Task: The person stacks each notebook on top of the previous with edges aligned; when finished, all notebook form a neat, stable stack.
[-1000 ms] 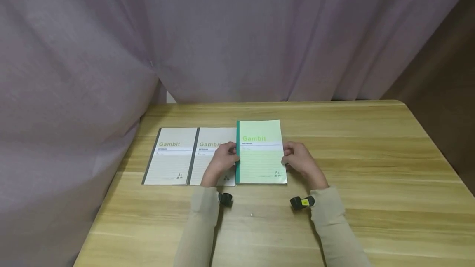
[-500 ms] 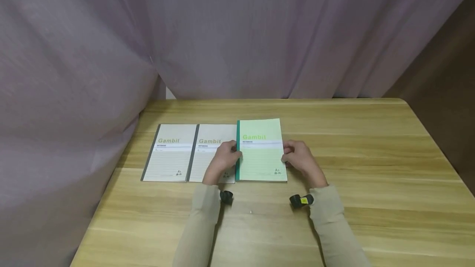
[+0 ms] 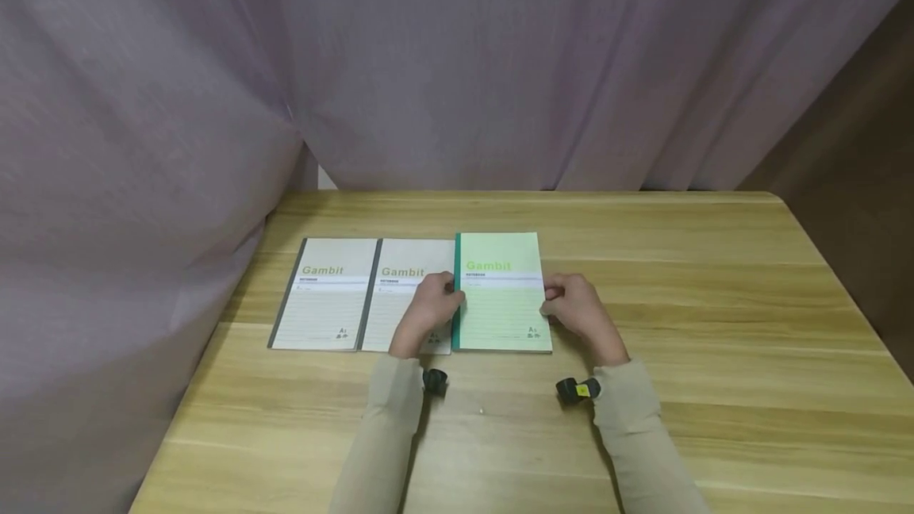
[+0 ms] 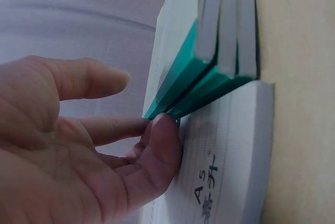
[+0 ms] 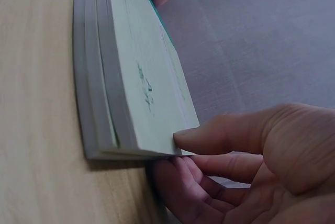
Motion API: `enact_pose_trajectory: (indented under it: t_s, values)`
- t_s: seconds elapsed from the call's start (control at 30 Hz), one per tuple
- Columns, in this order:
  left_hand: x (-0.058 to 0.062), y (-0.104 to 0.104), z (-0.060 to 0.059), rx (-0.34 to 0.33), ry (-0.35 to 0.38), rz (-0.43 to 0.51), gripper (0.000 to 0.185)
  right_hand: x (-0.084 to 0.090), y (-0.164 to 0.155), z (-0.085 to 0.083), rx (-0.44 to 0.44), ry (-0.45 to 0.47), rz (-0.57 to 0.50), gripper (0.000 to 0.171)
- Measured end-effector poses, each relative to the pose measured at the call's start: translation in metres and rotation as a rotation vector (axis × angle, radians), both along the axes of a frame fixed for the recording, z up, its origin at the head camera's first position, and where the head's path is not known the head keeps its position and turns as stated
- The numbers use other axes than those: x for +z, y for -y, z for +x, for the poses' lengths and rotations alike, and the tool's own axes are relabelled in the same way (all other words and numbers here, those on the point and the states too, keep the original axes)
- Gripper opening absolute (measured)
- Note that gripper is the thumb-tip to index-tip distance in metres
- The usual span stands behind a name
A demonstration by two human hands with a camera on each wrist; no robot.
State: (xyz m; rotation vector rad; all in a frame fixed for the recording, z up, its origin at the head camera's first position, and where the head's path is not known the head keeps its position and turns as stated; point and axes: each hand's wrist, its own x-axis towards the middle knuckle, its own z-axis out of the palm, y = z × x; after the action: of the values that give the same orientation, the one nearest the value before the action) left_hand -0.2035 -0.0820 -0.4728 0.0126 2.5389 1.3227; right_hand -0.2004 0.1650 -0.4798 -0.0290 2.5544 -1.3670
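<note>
Three green notebooks (image 3: 503,316) with teal spines lie stacked in the middle of the table, the lower ones offset in the left wrist view. My left hand (image 3: 431,304) is at their left side; its fingertips (image 4: 165,127) touch the teal spines, while the thumb (image 4: 97,79) stands apart above. From the right, my right hand (image 3: 577,306) pinches the top notebook's edge, thumb (image 5: 201,137) on the cover and fingers against the side. A white notebook (image 3: 403,256) with a grey spine lies left of the stack, partly hidden by my left hand.
Another white notebook (image 3: 321,316) with a grey spine lies farthest left, beside the first. Behind the wooden table (image 3: 750,324) hangs a grey-purple curtain (image 3: 457,62). A tiny light speck (image 3: 481,411) shows on the tabletop between my forearms.
The view has shifted slightly. Both hands stay at the sides of the green stack, and its layers look a little more even at the near edge than a second ago.
</note>
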Motion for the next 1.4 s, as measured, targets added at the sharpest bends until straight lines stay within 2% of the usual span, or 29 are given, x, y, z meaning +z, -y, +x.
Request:
enact_pose_trajectory:
  t_s: [0.1,0.33,0.63,0.97,1.17,1.3,1.4]
  values:
    - [0.001,0.000,0.000,0.003,0.010,0.000,0.024,0.000,0.000,0.000,0.007,0.007,0.024,0.040]
    - [0.002,0.002,-0.001,-0.011,-0.018,-0.003,0.020,0.000,-0.001,-0.002,0.030,0.016,0.051,0.039]
    - [-0.001,0.004,-0.001,-0.003,-0.018,0.030,0.016,0.002,-0.003,-0.003,0.057,-0.021,0.098,0.040]
    - [-0.001,0.007,0.000,0.030,0.031,0.028,0.042,0.007,-0.003,-0.001,0.052,-0.012,0.114,0.042]
    - [-0.002,0.009,0.002,0.046,0.039,0.029,0.046,0.016,-0.004,0.002,0.045,-0.028,0.071,0.038]
    - [-0.002,0.011,0.003,0.049,0.023,0.023,0.046,0.020,-0.002,0.004,0.056,-0.038,0.023,0.040]
    - [0.000,0.013,0.002,0.041,0.006,0.019,0.046,0.023,0.000,0.005,0.061,-0.063,0.025,0.040]
